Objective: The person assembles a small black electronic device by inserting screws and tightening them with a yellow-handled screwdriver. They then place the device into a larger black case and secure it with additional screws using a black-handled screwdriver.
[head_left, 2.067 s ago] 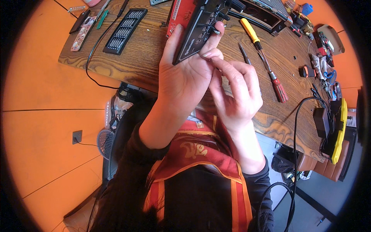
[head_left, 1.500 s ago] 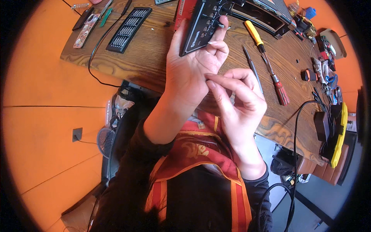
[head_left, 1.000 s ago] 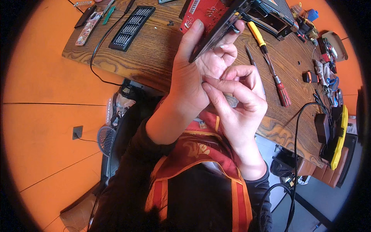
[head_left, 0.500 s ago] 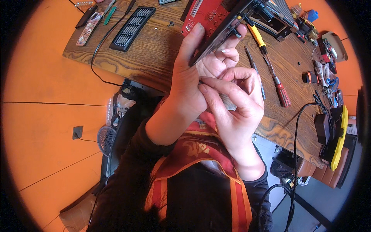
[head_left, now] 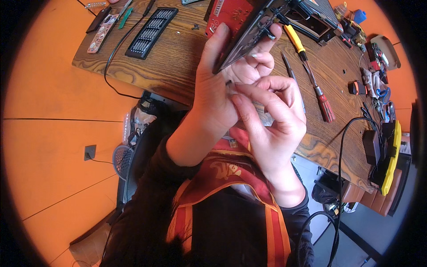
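Observation:
A black panel [head_left: 245,43] with a red circuit board [head_left: 229,17] behind it stands tilted in my left hand [head_left: 212,84], between the thumb and the fingers. Its upper part runs toward the top edge of the view. At the base of my left palm lies a small dark piece [head_left: 229,82], too small to name. My right hand [head_left: 282,109] is close against that palm. Its thumb and index fingertips are slightly apart beside the dark piece, with nothing visible between them; the other fingers are curled.
On the wooden table [head_left: 173,73] lie a black case of screwdriver bits [head_left: 150,33], a yellow-handled tool [head_left: 294,39], a red-handled screwdriver [head_left: 325,109] and a thin pointed tool [head_left: 288,66]. A black box-shaped housing [head_left: 318,29] stands beyond. Cables [head_left: 340,164] hang over the right edge.
The thumb and index finger of my right hand have parted a little, and the dark piece shows more clearly on the palm. My left hand and the panel have shifted slightly left.

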Action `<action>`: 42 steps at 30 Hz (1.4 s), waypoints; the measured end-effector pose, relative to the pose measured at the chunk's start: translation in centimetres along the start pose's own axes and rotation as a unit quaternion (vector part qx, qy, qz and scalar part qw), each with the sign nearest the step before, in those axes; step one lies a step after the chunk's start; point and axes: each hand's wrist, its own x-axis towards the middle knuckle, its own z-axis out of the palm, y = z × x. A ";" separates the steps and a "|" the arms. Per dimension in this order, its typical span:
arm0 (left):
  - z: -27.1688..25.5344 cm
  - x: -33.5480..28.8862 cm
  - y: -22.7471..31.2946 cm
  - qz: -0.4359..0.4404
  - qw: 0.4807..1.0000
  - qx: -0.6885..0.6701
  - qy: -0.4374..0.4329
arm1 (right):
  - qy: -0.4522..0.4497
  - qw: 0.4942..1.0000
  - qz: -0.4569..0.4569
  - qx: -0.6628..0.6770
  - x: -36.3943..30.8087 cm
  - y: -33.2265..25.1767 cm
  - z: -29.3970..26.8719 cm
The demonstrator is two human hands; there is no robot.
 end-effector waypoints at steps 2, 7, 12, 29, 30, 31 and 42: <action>0.0 0.0 0.0 0.006 1.000 -0.007 -0.012 | 0.007 1.000 0.006 0.008 0.0 0.1 -0.1; -0.1 -0.1 0.1 -0.008 0.999 0.048 -0.015 | 0.017 0.999 -0.021 -0.038 0.6 0.4 -0.3; 0.0 -0.1 -0.3 0.015 0.997 0.068 -0.021 | 0.000 0.978 -0.074 -0.193 1.4 -0.6 -0.9; -1.0 -0.9 -0.9 0.008 0.969 0.229 0.090 | -0.139 0.951 -0.070 -0.268 2.4 -1.4 -1.5; -1.2 -0.8 -0.7 0.006 0.976 0.206 0.070 | -0.140 0.954 -0.064 -0.258 2.4 -1.4 -1.6; -1.3 -0.6 -0.5 0.002 0.977 0.202 0.062 | -0.142 0.956 -0.055 -0.249 2.4 -1.3 -1.7; -0.2 -0.3 -0.9 0.063 0.974 0.193 0.096 | -0.075 0.996 -0.001 -0.056 1.3 -0.2 -1.3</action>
